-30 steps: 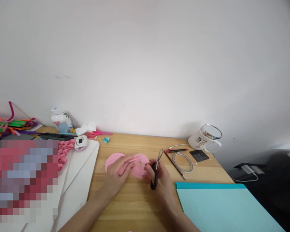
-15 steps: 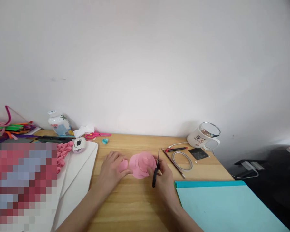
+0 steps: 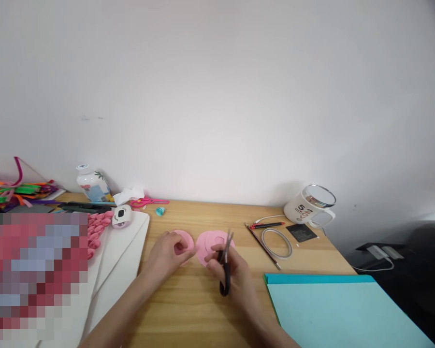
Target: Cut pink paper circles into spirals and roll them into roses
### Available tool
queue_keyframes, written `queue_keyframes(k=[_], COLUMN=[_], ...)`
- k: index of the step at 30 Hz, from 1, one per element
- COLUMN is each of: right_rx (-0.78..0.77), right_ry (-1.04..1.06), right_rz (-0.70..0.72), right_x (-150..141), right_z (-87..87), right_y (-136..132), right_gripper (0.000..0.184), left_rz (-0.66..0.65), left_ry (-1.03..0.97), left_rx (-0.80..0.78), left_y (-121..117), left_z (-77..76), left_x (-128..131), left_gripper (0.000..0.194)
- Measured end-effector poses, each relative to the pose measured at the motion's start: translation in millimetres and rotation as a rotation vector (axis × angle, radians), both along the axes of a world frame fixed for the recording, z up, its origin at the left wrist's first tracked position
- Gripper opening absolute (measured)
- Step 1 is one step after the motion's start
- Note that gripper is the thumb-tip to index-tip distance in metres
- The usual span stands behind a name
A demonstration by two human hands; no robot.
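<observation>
My left hand (image 3: 168, 253) is closed, its fingers curled and its thumb drawn in at a pink paper circle (image 3: 189, 237) on the wooden table. The fingers partly cover that circle. In my right hand (image 3: 234, 270) is a pair of scissors (image 3: 225, 270) with black handles, the blades pointing up and away from me. Just beyond the right fingers lie overlapping pink paper circles (image 3: 202, 244), some with smaller rounds on them. My right hand hides part of this group.
Right of the circles are a pencil (image 3: 264, 247), a red-black pen (image 3: 268, 225), a coiled cable (image 3: 264, 236), a black card (image 3: 301, 233) and a white mug (image 3: 304, 205). A light-blue folder (image 3: 348, 309) lies front right. Pink scissors (image 3: 150, 202), a teal cap (image 3: 160, 211) and white sheets (image 3: 121, 270) are left.
My left fingers have curled in, and more of the pink circle under them shows. My right hand has drawn back from the overlapping circles, and the scissors have moved left and closer to me.
</observation>
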State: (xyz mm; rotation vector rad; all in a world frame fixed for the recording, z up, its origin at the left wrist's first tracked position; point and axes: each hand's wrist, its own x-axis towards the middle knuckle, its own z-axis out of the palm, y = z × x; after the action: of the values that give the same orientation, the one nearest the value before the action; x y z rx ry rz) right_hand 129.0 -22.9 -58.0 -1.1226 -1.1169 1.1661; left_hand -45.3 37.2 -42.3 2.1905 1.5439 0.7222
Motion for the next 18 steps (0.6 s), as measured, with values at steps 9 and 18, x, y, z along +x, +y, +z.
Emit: queue_keyframes(k=[9,18], right_rx=[-0.019,-0.020], right_ry=[-0.049,0.011], right_rz=[-0.128,-0.032], right_x=[4.5,-0.5], right_z=[-4.7,-3.6], right_y=[6.2,3.6], right_gripper=[0.034,0.027], left_rz=[0.008,0.238], left_ry=[-0.027,-0.585], left_rx=[-0.082,-0.326], left_y=[1.3,7.2], left_z=[6.2,3.9], left_x=[-3.3,-6.1], left_gripper=[0.029,0.019])
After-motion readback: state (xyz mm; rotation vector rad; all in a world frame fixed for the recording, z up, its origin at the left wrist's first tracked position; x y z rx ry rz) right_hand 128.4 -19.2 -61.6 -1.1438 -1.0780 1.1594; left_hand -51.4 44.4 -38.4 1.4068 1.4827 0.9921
